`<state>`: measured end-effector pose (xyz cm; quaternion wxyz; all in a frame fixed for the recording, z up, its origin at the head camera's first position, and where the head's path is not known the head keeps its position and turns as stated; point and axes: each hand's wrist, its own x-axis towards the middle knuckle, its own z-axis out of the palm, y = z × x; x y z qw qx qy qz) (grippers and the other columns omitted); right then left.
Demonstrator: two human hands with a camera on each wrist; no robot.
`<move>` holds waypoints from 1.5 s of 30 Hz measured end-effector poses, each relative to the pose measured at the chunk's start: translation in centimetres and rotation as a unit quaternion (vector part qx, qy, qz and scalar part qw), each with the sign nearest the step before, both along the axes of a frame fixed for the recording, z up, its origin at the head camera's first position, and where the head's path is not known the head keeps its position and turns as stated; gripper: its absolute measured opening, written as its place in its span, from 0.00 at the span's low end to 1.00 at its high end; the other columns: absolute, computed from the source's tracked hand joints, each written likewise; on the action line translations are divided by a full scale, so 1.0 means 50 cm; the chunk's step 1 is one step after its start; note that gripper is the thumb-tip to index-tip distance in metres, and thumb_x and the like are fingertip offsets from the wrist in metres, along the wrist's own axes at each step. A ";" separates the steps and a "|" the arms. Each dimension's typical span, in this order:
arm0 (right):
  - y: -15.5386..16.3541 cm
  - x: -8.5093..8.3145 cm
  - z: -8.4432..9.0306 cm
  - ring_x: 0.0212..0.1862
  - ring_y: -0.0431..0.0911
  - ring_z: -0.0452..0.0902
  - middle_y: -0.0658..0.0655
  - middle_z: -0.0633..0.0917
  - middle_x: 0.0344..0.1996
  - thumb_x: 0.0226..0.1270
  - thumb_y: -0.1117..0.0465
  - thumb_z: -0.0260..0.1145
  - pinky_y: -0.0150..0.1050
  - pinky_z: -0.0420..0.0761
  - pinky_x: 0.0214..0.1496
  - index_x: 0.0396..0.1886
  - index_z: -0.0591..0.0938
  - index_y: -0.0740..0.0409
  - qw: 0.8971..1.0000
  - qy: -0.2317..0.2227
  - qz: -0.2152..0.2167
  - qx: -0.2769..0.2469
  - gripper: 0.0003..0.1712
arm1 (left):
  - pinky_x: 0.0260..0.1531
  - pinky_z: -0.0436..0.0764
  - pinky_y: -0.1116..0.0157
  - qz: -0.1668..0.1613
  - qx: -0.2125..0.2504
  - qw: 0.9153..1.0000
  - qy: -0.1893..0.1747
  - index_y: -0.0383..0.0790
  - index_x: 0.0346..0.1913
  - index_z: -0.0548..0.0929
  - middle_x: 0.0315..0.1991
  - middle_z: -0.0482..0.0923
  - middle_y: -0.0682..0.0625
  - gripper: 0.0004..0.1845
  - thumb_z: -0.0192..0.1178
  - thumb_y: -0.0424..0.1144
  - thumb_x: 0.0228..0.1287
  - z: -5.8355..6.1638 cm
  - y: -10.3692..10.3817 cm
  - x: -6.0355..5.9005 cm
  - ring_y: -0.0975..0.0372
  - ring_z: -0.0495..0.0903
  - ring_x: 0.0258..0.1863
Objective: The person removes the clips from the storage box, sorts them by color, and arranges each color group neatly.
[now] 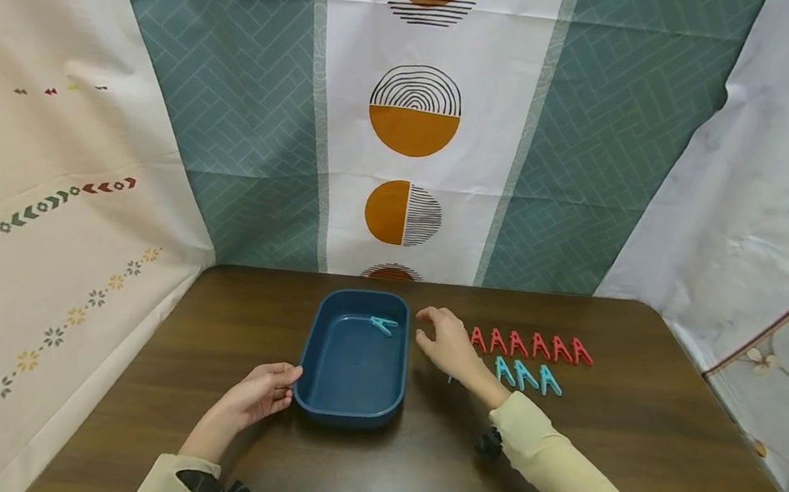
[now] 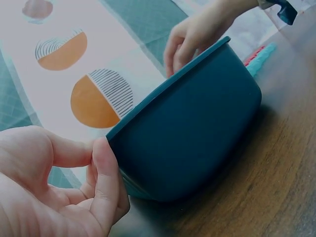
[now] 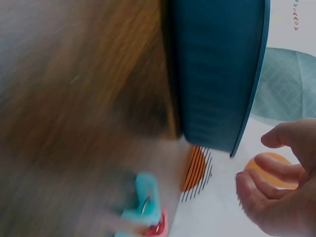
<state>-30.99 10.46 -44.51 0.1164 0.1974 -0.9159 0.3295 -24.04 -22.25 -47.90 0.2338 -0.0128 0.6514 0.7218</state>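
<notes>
Sorting clips into bin, R hand empty betw. bin and clip rows.
I see L hand point(image 1: 260, 394) w/ thumb and fingers pinching the near-left corner of the blue bin point(image 1: 346, 407); R hand point(image 1: 447, 343) hovers just right of the bin's far end, fingers loosely spread, holding nothing. One teal clip point(image 1: 381, 324) lies inside the bin at its far right corner. My judgement: keep L steadying the bin, take the nearest clip w/ a thumb-index pinch, drop low over the bin. Bin's long axis runs near-to-far; red clips point(image 1: 529, 345) and teal clips point(image 1: 526, 375) sit in left-right rows, each clip lying roughly near-to-far.
</notes>
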 end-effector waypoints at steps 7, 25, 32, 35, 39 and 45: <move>-0.054 -0.018 0.007 0.46 0.55 0.80 0.62 0.81 0.48 0.61 0.66 0.67 0.46 0.82 0.47 0.50 0.79 0.64 0.998 0.015 0.049 -0.036 0.17 | 0.30 0.77 0.77 0.007 -0.022 1.000 -0.001 0.42 0.36 0.72 0.24 0.71 0.57 0.06 0.53 0.39 0.72 0.001 0.003 -0.003 0.71 0.72 0.24; -0.183 -0.064 0.000 0.42 0.53 0.75 0.65 0.79 0.45 0.69 0.60 0.61 0.45 0.80 0.38 0.36 0.82 0.62 0.963 -0.100 -0.001 0.252 0.09 | 0.32 0.78 0.76 -0.020 -0.007 1.000 -0.007 0.41 0.38 0.74 0.25 0.73 0.58 0.06 0.51 0.39 0.74 0.003 -0.004 -0.004 0.71 0.73 0.26; -0.206 -0.074 -0.013 0.45 0.54 0.76 0.63 0.81 0.46 0.70 0.59 0.59 0.46 0.80 0.39 0.42 0.83 0.59 0.944 -0.129 -0.042 0.302 0.10 | 0.30 0.78 0.76 -0.011 -0.002 1.000 -0.012 0.42 0.36 0.74 0.25 0.71 0.58 0.06 0.51 0.38 0.73 0.004 0.001 -0.003 0.71 0.73 0.24; -0.209 -0.076 -0.018 0.44 0.53 0.76 0.61 0.82 0.45 0.69 0.59 0.60 0.46 0.81 0.39 0.44 0.83 0.57 0.938 -0.124 -0.046 0.321 0.10 | 0.31 0.78 0.77 -0.014 -0.003 1.000 -0.012 0.42 0.36 0.74 0.25 0.71 0.58 0.06 0.51 0.38 0.73 0.005 0.001 -0.002 0.71 0.73 0.24; -0.211 -0.076 -0.022 0.42 0.51 0.77 0.60 0.83 0.42 0.70 0.59 0.59 0.45 0.81 0.39 0.45 0.82 0.58 0.942 -0.096 -0.048 0.318 0.10 | 0.30 0.78 0.77 -0.010 -0.004 1.000 -0.011 0.41 0.37 0.74 0.25 0.71 0.58 0.06 0.52 0.38 0.73 0.007 -0.001 -0.001 0.72 0.73 0.23; -0.208 -0.073 -0.025 0.37 0.49 0.81 0.56 0.85 0.38 0.67 0.60 0.62 0.44 0.82 0.35 0.47 0.82 0.52 0.951 -0.067 -0.051 0.298 0.10 | 0.30 0.78 0.77 -0.012 -0.003 1.000 -0.011 0.40 0.38 0.73 0.24 0.71 0.58 0.06 0.52 0.39 0.72 0.007 -0.002 -0.002 0.72 0.74 0.23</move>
